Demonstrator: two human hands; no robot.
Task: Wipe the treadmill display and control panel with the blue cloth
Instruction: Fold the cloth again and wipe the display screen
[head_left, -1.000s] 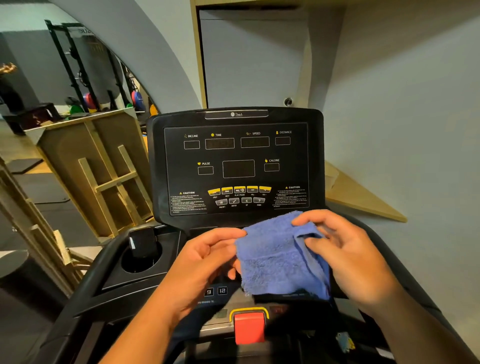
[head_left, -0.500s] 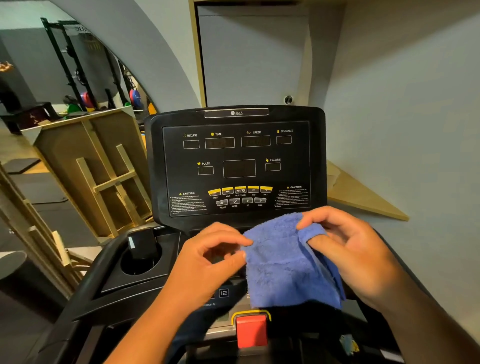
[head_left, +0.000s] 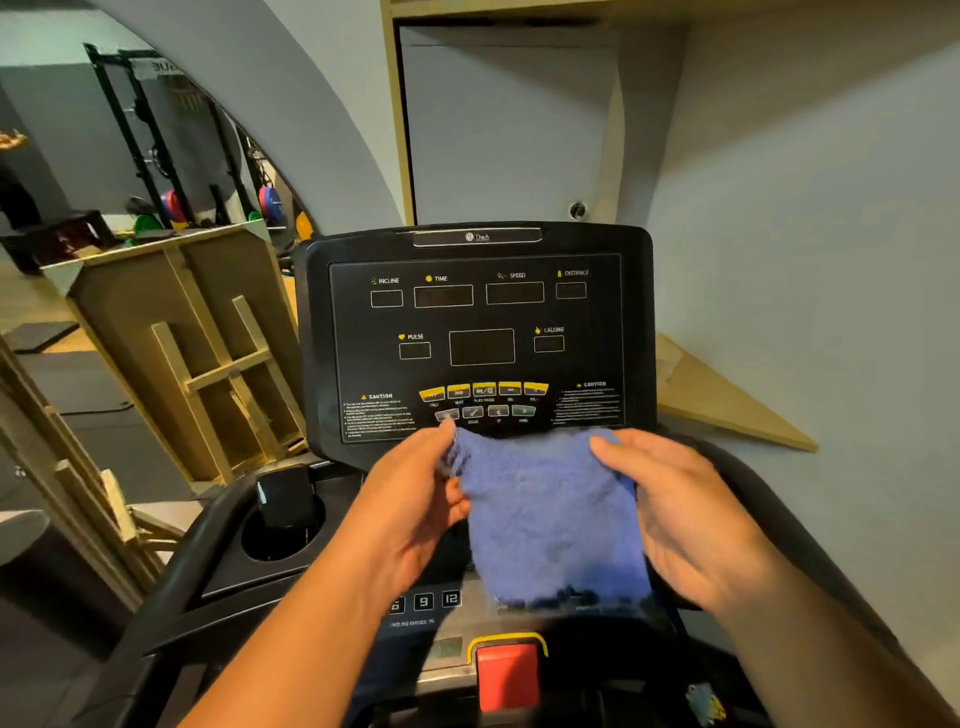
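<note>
Blue terry cloth (head_left: 550, 514) hangs pinched between the left hand (head_left: 415, 499) and right hand (head_left: 680, 525), seemingly just below the upright black treadmill display panel (head_left: 478, 332).

Both forearms are bare up to the frame's edge, with no sleeves showing. The left hand (head_left: 415, 506) and right hand (head_left: 685, 525) wear nothing.

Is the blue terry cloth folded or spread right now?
Spread: the blue terry cloth hangs flat, stretched between the left hand and right hand at its top corners.
</note>
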